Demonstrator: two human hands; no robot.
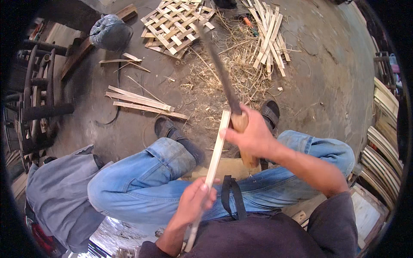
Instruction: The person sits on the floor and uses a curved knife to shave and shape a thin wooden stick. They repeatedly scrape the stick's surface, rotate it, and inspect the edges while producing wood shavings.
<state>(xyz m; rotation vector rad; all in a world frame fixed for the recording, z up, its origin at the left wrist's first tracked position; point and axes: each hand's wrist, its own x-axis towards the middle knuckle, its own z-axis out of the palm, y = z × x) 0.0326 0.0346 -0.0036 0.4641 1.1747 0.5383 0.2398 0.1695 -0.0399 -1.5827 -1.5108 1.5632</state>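
Beyond the knife (221,73), woven mat (174,26), loose strips (269,38), shavings (228,64).

Beyond your grip on the bamboo strip (215,150), bare floor (327,77) lies open to the right; your knees (172,155) crowd either side.
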